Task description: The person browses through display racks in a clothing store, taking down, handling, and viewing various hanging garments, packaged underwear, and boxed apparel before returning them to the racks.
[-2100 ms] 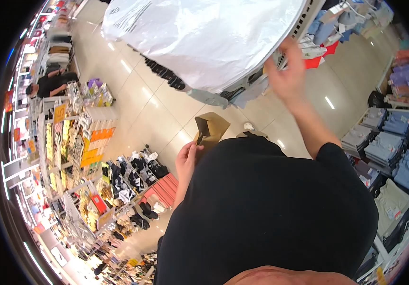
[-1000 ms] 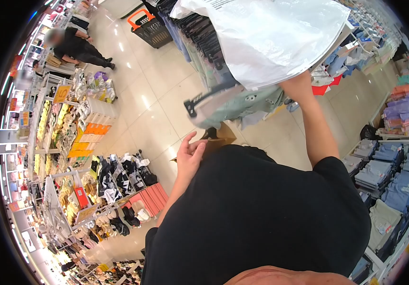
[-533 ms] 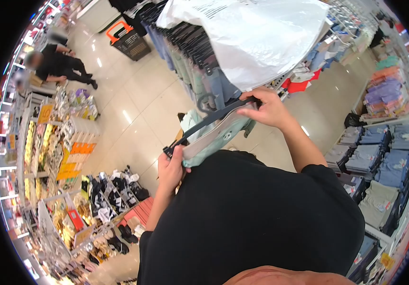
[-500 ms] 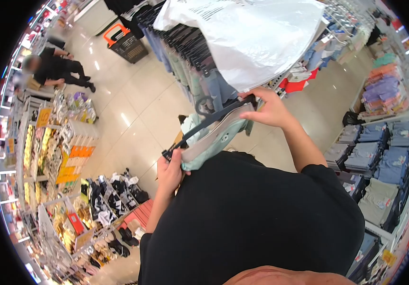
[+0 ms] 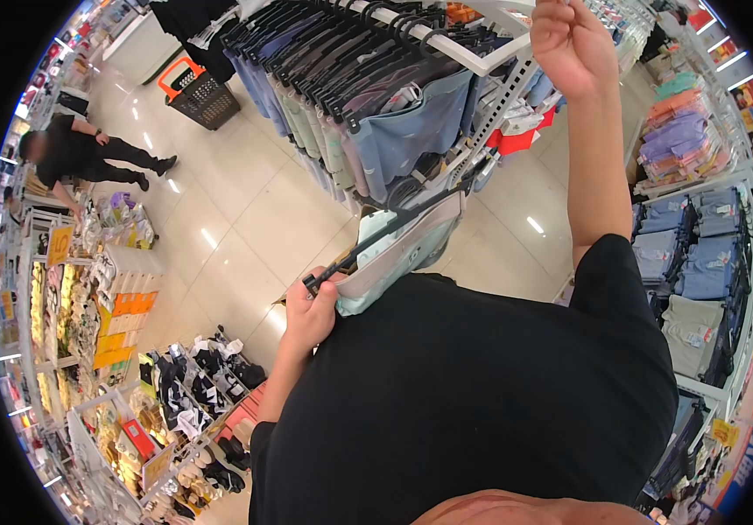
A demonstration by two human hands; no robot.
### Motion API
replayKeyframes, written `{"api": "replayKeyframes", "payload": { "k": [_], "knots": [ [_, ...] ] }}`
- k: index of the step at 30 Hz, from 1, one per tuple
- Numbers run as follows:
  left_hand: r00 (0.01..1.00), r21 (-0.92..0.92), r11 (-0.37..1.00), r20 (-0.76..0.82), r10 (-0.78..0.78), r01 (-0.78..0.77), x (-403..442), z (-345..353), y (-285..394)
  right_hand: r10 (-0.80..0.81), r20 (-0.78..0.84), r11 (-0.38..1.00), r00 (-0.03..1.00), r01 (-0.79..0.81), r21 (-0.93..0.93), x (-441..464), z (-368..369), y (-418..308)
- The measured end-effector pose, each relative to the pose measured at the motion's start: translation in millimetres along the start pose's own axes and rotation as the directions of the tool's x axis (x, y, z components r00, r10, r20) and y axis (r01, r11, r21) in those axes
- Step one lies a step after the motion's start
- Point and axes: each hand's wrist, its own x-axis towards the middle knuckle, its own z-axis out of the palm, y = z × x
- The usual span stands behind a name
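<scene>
My left hand (image 5: 311, 313) is closed round the left end of a black hanger (image 5: 376, 236). Pale green garments with a light waistband (image 5: 407, 254) hang from that hanger, in front of my body. A brown item partly shows behind them. My right hand (image 5: 572, 52) is raised at the top right, fingers curled, beside the white end of the clothes rack (image 5: 490, 59); what it grips is hidden at the frame edge. Blue and green shorts (image 5: 411, 131) hang close together on the rack's black hangers.
A black basket with an orange handle (image 5: 204, 101) stands on the tiled floor (image 5: 241, 206). At the upper left is a person in black (image 5: 79, 149). Shelves of folded clothes (image 5: 692, 328) line the right side. Socks and small goods (image 5: 193, 385) fill a lower-left display.
My right hand has let go of the hanger and moved up to the right. The white plastic sheet is gone from over the rack, exposing the hangers. My left hand keeps its hold.
</scene>
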Motion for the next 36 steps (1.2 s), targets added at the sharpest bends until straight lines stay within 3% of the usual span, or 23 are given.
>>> {"api": "replayKeyframes", "payload": {
  "k": [4,8,16,20,27,28,32,36],
  "knots": [
    [0.998,-0.240,0.969,0.042,-0.052,0.060,12.9,0.0,4.4,-0.092,-0.148,0.995,0.985,0.085,-0.057,4.2,14.0,1.2],
    [1.000,-0.367,0.930,0.013,-0.022,0.025,31.9,1.0,16.9,-0.076,-0.138,0.990,0.988,0.059,-0.125,0.6,11.8,6.7],
    [0.999,-0.288,0.957,-0.025,0.028,-0.034,93.0,30.1,60.8,-0.073,-0.174,0.994,0.982,0.058,-0.093,-8.2,3.3,7.5],
    [0.971,-0.297,0.953,-0.200,-0.129,0.066,116.3,38.1,69.0,-0.055,-0.154,0.995,0.986,0.042,-0.087,-14.6,9.2,7.7],
    [0.996,-0.236,0.971,-0.085,0.012,-0.032,111.1,34.2,51.7,-0.057,-0.088,0.988,0.994,0.044,-0.148,-13.1,-23.1,-4.1],
    [0.994,-0.164,0.984,-0.065,-0.086,0.074,109.8,36.5,53.3,-0.054,-0.103,0.992,0.993,0.041,-0.121,-14.1,-14.6,0.0],
    [0.993,-0.251,0.966,-0.075,-0.090,0.069,126.4,65.3,65.4,-0.090,-0.177,0.990,0.980,0.069,-0.123,-15.5,4.7,8.2],
    [0.998,-0.266,0.964,-0.053,-0.028,0.013,148.2,77.7,59.1,-0.057,-0.110,0.989,0.992,0.041,-0.142,-16.4,-4.7,6.0]
  ]
}}
